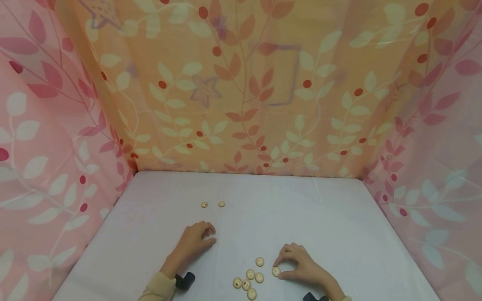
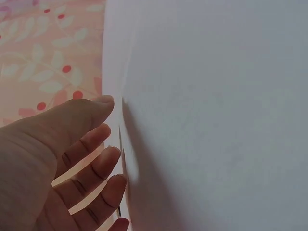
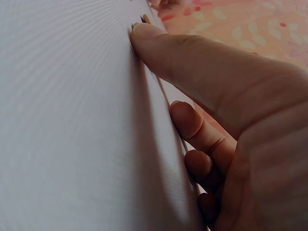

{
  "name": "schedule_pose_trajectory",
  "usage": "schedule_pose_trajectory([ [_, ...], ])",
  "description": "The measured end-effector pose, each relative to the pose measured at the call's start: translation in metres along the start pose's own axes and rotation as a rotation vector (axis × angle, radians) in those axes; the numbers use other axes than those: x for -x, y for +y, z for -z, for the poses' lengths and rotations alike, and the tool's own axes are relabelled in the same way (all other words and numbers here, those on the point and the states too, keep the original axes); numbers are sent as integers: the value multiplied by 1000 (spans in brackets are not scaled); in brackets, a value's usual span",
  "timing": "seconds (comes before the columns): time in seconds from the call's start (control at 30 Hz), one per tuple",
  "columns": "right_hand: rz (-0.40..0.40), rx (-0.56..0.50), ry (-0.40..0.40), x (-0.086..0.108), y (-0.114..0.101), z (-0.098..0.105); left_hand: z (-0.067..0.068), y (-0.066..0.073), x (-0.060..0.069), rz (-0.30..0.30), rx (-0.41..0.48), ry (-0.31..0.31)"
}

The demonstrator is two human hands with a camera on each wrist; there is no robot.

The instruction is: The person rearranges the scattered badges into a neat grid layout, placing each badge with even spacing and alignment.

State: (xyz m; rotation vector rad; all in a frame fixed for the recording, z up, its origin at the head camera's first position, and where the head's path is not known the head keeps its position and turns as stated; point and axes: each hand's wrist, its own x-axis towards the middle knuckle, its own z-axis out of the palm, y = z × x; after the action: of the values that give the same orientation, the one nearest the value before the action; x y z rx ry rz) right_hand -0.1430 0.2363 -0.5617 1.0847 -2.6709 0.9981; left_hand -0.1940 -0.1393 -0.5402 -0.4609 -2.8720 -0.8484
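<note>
On the white table, my right hand (image 1: 299, 264) has its thumb and index finger at the edges of a round cream disc (image 1: 276, 271), pinching it while it lies on or just above the surface. The right wrist view shows the thumb (image 3: 192, 57) low along the tabletop; the disc is mostly hidden there. To the left, my left hand (image 1: 196, 239) rests near the table with its fingers loosely bent and nothing between them. In the left wrist view its fingers (image 2: 98, 166) are apart. Several similar discs (image 1: 250, 274), some with dark marks, lie between the hands.
Two more discs, one on the left (image 1: 204, 205) and one on the right (image 1: 221, 204), lie farther back, beyond the left hand. Patterned cloth (image 1: 241, 125) walls the table (image 1: 301, 205) at the back and both sides. Each wrist wears a black device (image 1: 185, 281).
</note>
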Motion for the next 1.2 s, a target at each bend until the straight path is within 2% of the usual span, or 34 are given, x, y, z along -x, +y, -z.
schedule_pose_trajectory([
  [0.5,-19,4,-16,0,0,0,-7,14,14,-88,-16,-118],
  [0.73,-49,0,-15,-1,-1,0,-6,24,21,-152,-3,-196],
  [0.87,-38,-4,-14,-1,-1,0,-5,30,24,-185,13,-243],
  [1.2,-19,-17,-12,0,0,0,-9,43,35,-283,53,-311],
])
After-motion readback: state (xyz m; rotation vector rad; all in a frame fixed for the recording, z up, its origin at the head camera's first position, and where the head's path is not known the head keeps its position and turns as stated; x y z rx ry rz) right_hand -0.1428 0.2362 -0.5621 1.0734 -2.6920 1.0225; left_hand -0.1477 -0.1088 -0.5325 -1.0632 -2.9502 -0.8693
